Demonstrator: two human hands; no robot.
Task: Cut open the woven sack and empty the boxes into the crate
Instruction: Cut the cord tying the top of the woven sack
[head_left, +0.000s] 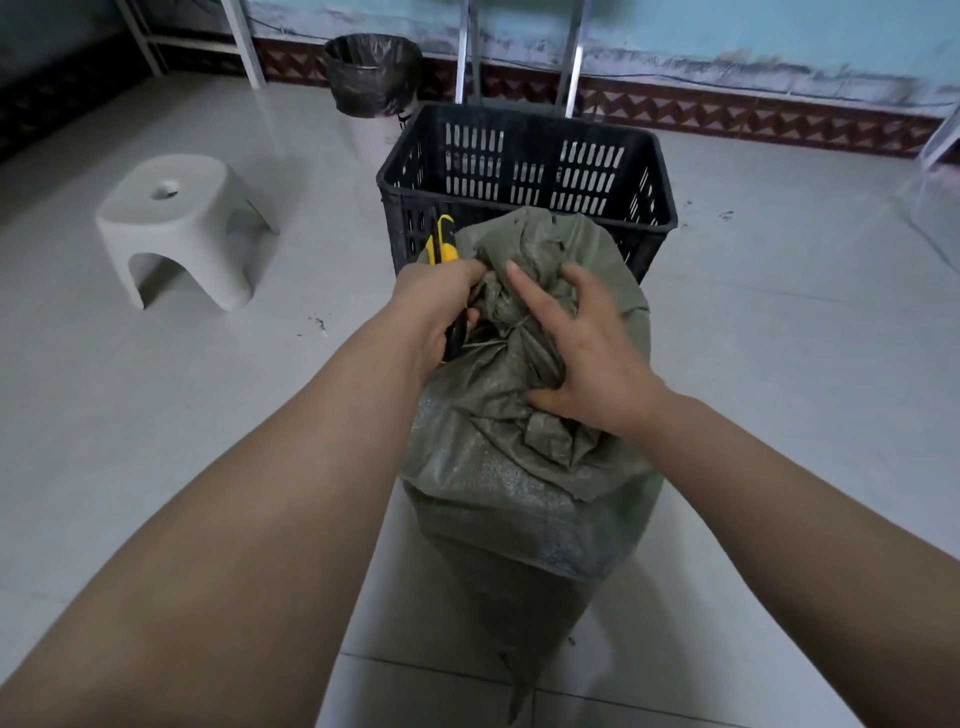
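Observation:
A grey-green woven sack (519, 488) stands on the tiled floor in front of me, its bunched neck tied with pale string (493, 340). My left hand (434, 306) is closed around a yellow and black utility knife (442, 244), whose lower end points down at the string. My right hand (582, 348) presses on the gathered neck with fingers spread over the folds. Just behind the sack stands a black slotted plastic crate (524, 171), with nothing visible inside. The boxes are hidden within the sack.
A white plastic stool (176, 223) stands at the left. A bin lined with a black bag (371, 73) sits behind the crate near the wall. Metal frame legs (465, 52) rise behind the crate, and more stand at the back left.

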